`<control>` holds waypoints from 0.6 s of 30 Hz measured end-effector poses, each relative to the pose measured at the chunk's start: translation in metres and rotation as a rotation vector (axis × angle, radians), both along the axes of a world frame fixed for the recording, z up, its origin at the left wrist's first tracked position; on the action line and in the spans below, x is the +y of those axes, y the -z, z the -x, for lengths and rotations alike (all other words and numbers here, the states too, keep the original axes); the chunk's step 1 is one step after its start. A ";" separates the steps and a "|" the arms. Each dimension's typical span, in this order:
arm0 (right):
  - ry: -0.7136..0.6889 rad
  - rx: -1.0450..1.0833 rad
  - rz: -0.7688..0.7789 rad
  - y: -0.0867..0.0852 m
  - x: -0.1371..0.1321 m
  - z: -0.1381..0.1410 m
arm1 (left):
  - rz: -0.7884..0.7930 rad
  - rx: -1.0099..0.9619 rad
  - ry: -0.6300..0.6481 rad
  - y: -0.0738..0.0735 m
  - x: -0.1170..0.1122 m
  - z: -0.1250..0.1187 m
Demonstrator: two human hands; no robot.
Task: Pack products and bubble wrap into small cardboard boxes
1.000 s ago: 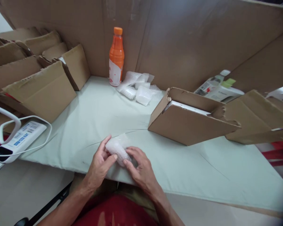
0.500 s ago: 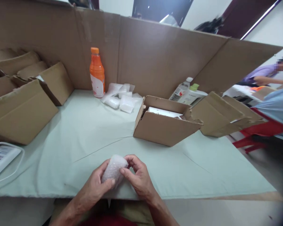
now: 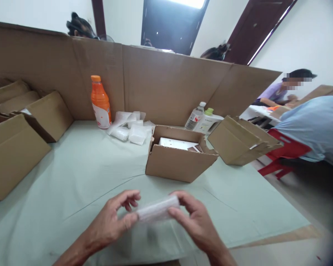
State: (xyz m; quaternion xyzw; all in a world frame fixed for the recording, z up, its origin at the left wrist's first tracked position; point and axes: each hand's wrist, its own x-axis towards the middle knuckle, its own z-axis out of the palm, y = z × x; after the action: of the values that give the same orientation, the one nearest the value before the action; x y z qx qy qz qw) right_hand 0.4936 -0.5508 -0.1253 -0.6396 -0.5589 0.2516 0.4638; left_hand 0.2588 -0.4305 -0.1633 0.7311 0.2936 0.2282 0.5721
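Observation:
A bubble-wrap bundle [image 3: 158,209], whitish and see-through, is held low over the near part of the table and blurred by motion. My right hand [image 3: 195,218] grips its right end between thumb and fingers. My left hand [image 3: 116,214] is at the other end, thumb at the bundle's tip, its fingers apart and curved above without closing on it. Faint clear film seems to hang beneath the bundle, too blurred to make out. Past my hands stands an open cardboard box [image 3: 180,164] with a flat white item [image 3: 177,143] inside.
Several bubble-wrapped packets [image 3: 137,133] lie beside an orange bottle [image 3: 101,105]. Cardboard boxes stand left [image 3: 16,147] and right [image 3: 233,142]. A clear bottle [image 3: 194,117] and white container [image 3: 208,122] stand by the cardboard partition [image 3: 161,85]. People sit beyond, one near a red chair [image 3: 291,144].
The bundle has turned from end-up to lying sideways and moved right with my right hand. My left hand has loosened from around it. The head view has shifted.

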 end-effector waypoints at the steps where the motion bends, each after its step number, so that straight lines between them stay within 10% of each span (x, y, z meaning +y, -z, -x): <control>1: 0.068 0.027 -0.047 -0.011 -0.002 -0.013 | -0.025 -0.033 -0.060 -0.004 0.009 -0.002; 5: 0.342 0.019 -0.332 -0.069 0.008 -0.059 | -0.117 -0.055 -0.254 -0.004 0.040 -0.037; 10: 0.407 -0.223 -0.393 -0.130 0.077 -0.084 | -0.257 -0.160 -0.233 0.043 0.062 -0.102; 18: 0.260 -0.757 0.187 -0.123 0.165 -0.068 | -0.363 -0.213 -0.114 0.083 0.066 -0.106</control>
State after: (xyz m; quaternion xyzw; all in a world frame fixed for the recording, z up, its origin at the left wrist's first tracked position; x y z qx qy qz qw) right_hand 0.5620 -0.3856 -0.0020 -0.7919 -0.5791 -0.0123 0.1933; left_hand 0.3651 -0.3647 -0.2459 0.7759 0.2265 0.3854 0.4452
